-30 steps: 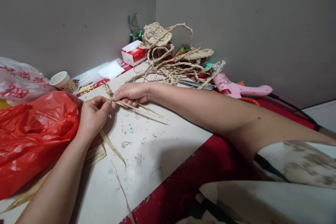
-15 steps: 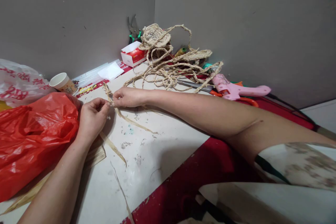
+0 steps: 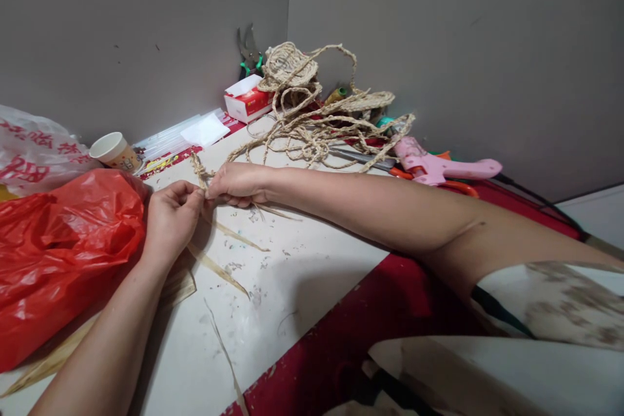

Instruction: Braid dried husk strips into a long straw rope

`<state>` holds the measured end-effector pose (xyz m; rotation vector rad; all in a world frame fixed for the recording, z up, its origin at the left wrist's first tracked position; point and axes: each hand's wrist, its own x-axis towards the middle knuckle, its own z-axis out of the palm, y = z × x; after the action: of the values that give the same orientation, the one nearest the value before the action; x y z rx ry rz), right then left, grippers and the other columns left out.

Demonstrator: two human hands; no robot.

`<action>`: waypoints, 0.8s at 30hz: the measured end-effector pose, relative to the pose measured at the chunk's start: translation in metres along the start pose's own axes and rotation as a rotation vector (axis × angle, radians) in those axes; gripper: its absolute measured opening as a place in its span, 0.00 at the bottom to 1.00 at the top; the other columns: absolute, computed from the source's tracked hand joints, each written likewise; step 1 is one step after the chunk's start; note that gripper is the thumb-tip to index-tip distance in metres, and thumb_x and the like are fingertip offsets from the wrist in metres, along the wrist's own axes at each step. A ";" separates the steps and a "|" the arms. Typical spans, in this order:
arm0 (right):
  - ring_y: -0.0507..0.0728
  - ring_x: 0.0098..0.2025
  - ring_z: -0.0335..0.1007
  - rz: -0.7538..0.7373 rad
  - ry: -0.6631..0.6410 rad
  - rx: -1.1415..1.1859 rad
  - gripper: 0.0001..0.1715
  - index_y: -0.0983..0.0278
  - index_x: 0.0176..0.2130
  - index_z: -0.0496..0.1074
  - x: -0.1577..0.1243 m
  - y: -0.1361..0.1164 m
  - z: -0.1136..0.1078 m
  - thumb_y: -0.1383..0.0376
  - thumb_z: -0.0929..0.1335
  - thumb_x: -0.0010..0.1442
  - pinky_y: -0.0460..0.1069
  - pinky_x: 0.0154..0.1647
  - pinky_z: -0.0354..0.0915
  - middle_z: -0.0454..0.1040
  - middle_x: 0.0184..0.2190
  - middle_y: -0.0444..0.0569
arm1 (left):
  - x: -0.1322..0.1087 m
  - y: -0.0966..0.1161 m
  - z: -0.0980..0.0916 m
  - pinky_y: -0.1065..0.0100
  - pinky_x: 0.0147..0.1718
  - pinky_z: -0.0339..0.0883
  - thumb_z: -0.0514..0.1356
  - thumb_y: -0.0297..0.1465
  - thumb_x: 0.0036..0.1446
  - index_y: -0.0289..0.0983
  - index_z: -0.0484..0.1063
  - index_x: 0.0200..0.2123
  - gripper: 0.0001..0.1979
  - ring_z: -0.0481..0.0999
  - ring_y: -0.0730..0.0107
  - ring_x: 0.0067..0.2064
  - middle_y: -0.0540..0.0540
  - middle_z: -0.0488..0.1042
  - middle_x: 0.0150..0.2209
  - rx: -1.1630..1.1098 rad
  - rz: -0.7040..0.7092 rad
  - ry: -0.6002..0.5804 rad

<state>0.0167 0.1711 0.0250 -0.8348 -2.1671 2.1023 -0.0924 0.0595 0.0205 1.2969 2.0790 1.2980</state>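
Observation:
My left hand and my right hand meet fingertip to fingertip over the white board, each closed in a pinch. Between them they grip the working end of a braided straw cord, whose knotted part sticks up past my fingers. Two loose flat straw strips hang from the grip: one strip trails right below my right hand, the other strip slants down below my left. The exact spot where the strips cross is hidden by my fingertips.
A heap of braided cord lies at the back, by a tissue box and pruning shears. A pink glue gun sits right. At left are a red plastic bag, a paper cup and more straw.
My right hand has rolled over slightly, its fingers curling more beneath. The strip on the right has drawn in toward my hands, and the lower strip has swung to the right.

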 end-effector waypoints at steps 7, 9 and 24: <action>0.42 0.12 0.34 0.079 -0.238 0.441 0.14 0.64 0.23 0.52 0.004 0.003 0.000 0.70 0.60 0.57 0.37 0.08 0.37 0.45 0.12 0.33 | -0.008 0.005 0.005 0.70 0.21 0.52 0.56 0.33 0.52 0.38 0.68 0.26 0.06 0.64 0.71 0.20 0.50 0.69 0.19 0.334 0.082 0.084; 0.42 0.12 0.34 0.070 -0.225 0.487 0.14 0.64 0.23 0.51 0.002 0.004 0.003 0.68 0.60 0.58 0.37 0.08 0.36 0.45 0.12 0.33 | -0.009 0.007 0.006 0.70 0.22 0.51 0.55 0.33 0.53 0.38 0.68 0.27 0.06 0.64 0.69 0.21 0.50 0.68 0.19 0.449 0.125 0.094; 0.42 0.11 0.38 0.068 0.134 0.455 0.14 0.65 0.23 0.53 -0.009 -0.003 0.020 0.73 0.63 0.56 0.38 0.07 0.38 0.46 0.10 0.33 | -0.016 0.018 0.013 0.69 0.22 0.52 0.58 0.30 0.47 0.35 0.71 0.42 0.16 0.66 0.68 0.22 0.48 0.72 0.23 0.398 0.062 -0.039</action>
<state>0.0160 0.1498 0.0286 -0.9699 -1.5233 2.3531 -0.0665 0.0557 0.0264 1.5420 2.3668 0.8979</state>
